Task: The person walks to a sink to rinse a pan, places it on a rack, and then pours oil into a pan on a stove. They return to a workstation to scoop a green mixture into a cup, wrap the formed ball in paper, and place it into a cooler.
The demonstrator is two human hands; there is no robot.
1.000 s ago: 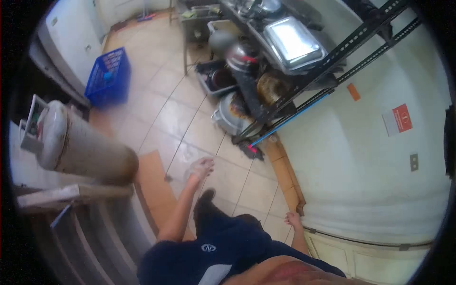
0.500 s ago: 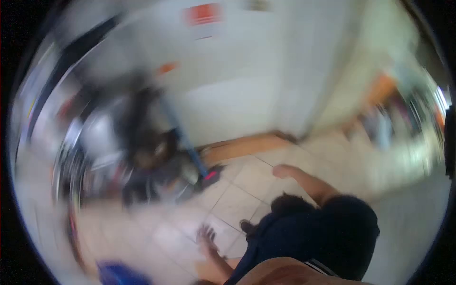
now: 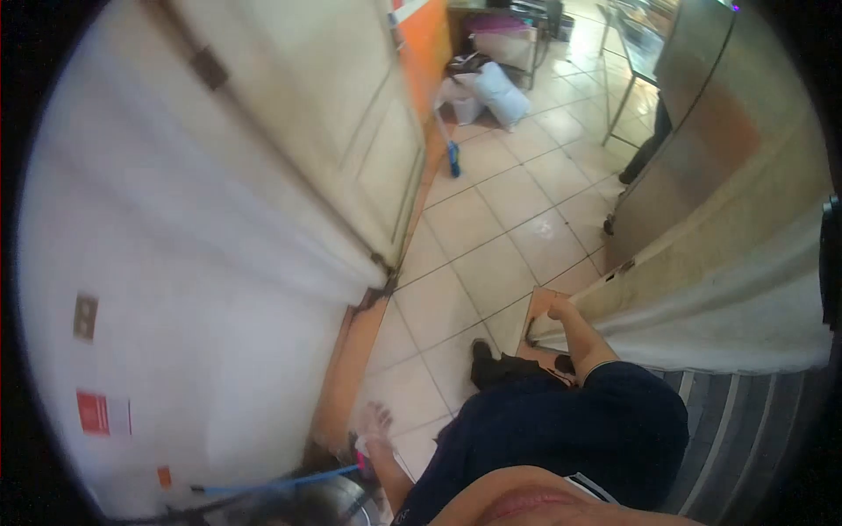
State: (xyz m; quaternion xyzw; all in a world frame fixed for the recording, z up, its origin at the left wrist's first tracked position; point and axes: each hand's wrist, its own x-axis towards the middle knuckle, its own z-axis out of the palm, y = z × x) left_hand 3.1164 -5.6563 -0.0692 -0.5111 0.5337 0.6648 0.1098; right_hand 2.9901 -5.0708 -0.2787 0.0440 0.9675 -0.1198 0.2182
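Note:
My left hand (image 3: 375,424) hangs low at my left side, fingers apart, with nothing in it; it looks covered by a thin clear glove. Just below its wrist is a pink piece at the end of a blue pole (image 3: 294,481), which lies across the bottom left. Held out in front of my right hip, my right hand (image 3: 559,308) has its fingers curled in and nothing showing in them. It overlaps the lower end of a pale wall edge (image 3: 596,298) in this view. My dark shoe (image 3: 481,351) is on the tiled floor (image 3: 465,289).
A cream door (image 3: 342,114) stands along the left wall (image 3: 202,289). Farther on are white sacks (image 3: 500,95), a blue-ended brush (image 3: 453,159) and a metal table (image 3: 636,44). A steel cabinet (image 3: 702,149) and a person's dark leg (image 3: 651,151) are at the right. Grey steps (image 3: 745,430) lie lower right.
My view has swung right, from the cluttered wall corner to a passage beside a door. The blue pole now appears lower left. My left hand stays spread; my right stays forward.

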